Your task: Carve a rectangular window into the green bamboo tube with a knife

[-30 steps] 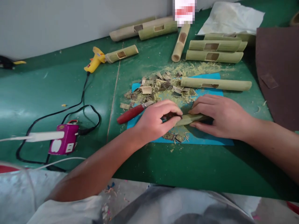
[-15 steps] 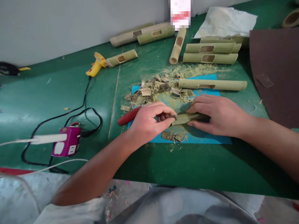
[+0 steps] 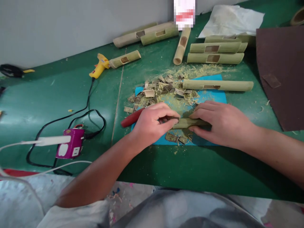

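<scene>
My right hand [image 3: 219, 122] is closed around a short green bamboo piece [image 3: 187, 123], which lies nearly level above a blue sheet [image 3: 152, 141]. At the piece's left end, my left hand [image 3: 155, 122] is closed in a pinch. A thin dark edge shows at its thumb and forefinger; whether it is part of the bamboo I cannot tell. A red handle [image 3: 131, 117] sticks out from behind my left hand, the rest of that tool being hidden. Bamboo chips [image 3: 174, 137] lie just below the piece. Beyond my right hand rests a longer bamboo tube [image 3: 228, 85] with a cut slot.
A heap of bamboo chips and shavings [image 3: 156, 90] covers the sheet's far left. Several slotted tubes [image 3: 228, 58] lie at the back. Left stand a yellow glue gun [image 3: 99, 66] and a purple power socket [image 3: 71, 143] with cords. A brown board [image 3: 282, 76] lies right.
The bamboo piece has turned slightly toward level between my hands, and my right hand has dipped a little. The whole view has shifted slightly.
</scene>
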A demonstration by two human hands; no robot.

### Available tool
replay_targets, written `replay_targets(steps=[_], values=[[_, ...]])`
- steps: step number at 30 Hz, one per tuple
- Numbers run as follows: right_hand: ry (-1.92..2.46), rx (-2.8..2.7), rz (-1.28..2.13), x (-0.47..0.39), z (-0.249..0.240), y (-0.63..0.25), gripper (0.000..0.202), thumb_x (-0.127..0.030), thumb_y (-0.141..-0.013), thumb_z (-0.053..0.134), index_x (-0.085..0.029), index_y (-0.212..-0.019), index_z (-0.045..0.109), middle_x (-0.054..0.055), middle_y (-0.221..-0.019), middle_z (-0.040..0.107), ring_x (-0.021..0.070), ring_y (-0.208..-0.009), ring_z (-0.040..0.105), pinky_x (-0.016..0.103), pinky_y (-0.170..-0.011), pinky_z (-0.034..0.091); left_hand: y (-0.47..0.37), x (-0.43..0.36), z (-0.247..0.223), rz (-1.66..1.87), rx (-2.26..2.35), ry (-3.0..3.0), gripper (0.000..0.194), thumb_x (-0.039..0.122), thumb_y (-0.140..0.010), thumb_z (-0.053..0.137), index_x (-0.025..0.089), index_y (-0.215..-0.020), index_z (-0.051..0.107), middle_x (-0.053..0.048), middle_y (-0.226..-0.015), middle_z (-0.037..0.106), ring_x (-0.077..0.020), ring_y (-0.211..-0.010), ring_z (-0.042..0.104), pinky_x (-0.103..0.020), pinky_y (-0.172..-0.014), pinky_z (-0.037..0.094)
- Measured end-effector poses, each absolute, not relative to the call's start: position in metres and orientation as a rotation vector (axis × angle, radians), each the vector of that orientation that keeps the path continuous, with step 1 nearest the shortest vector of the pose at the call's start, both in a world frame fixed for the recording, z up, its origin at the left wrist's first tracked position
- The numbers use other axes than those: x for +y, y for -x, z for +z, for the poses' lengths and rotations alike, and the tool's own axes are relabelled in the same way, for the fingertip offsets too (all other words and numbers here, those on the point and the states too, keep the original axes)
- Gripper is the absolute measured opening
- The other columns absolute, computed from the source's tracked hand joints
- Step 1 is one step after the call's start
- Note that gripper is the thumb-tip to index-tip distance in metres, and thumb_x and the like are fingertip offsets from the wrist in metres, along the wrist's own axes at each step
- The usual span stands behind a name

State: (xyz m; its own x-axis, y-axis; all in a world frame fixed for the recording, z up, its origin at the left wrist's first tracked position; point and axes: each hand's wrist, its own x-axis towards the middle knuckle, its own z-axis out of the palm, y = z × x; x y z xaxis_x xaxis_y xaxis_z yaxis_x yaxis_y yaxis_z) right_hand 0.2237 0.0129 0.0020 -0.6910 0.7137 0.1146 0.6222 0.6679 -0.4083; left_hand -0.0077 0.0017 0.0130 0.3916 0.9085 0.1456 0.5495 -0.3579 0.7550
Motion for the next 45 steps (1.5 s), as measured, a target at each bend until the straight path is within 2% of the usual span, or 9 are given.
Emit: replay_targets(steps=[7, 19, 23, 30, 45], values=[[1.047, -2.567, 0.485, 0.011, -0.001, -0.222, 0.020, -0.033, -0.089, 0.054, -0.018, -0.089, 0.066, 0.009, -0.088, 0.067, 0.0230, -0.083, 0.061, 0.033, -0.067, 0.042, 0.003, 0.002, 0.009, 0.779, 1.291, -1.928, 0.003, 0.014, -0.080, 0.070, 0.017, -0.079, 0.072, 0.000, -0.076, 0.063, -0.0085, -0.065, 0.057, -0.021, -0.062, 0.048], [1.005, -2.578, 0.460, 0.012, -0.004, -0.223, 0.019, -0.034, -0.090, 0.053, -0.019, -0.088, 0.064, 0.008, -0.087, 0.066, 0.0214, -0.081, 0.058, 0.032, -0.064, 0.038, 0.001, 0.006, 0.011, 0.715, 1.296, -1.831, 0.005, 0.011, -0.076, 0.073, 0.016, -0.077, 0.072, 0.001, -0.073, 0.061, -0.0070, -0.063, 0.055, -0.018, -0.059, 0.047], [0.974, -2.580, 0.486, 0.012, -0.004, -0.223, 0.020, -0.034, -0.090, 0.052, -0.018, -0.089, 0.064, 0.009, -0.089, 0.066, 0.0221, -0.083, 0.059, 0.032, -0.065, 0.040, 0.007, 0.004, 0.015, 0.666, 1.319, -1.830, 0.004, 0.012, -0.076, 0.072, 0.016, -0.077, 0.072, 0.001, -0.072, 0.062, -0.0075, -0.061, 0.055, -0.019, -0.056, 0.046], [0.981, -2.583, 0.477, 0.013, -0.002, -0.223, 0.019, -0.032, -0.090, 0.052, -0.018, -0.087, 0.065, 0.008, -0.085, 0.065, 0.0213, -0.081, 0.059, 0.032, -0.065, 0.040, 0.003, 0.004, 0.005, 0.828, 1.279, -1.855, 0.003, 0.015, -0.078, 0.072, 0.016, -0.075, 0.071, 0.000, -0.072, 0.060, -0.0085, -0.062, 0.055, -0.020, -0.057, 0.046], [0.974, -2.536, 0.566, 0.015, -0.004, -0.225, 0.020, -0.036, -0.091, 0.053, -0.021, -0.091, 0.067, 0.010, -0.096, 0.065, 0.0234, -0.086, 0.062, 0.034, -0.066, 0.045, 0.008, 0.009, 0.012, 0.678, 1.268, -1.853, 0.004, 0.012, -0.076, 0.071, 0.016, -0.076, 0.072, 0.001, -0.072, 0.062, -0.0077, -0.061, 0.054, -0.020, -0.056, 0.043]])
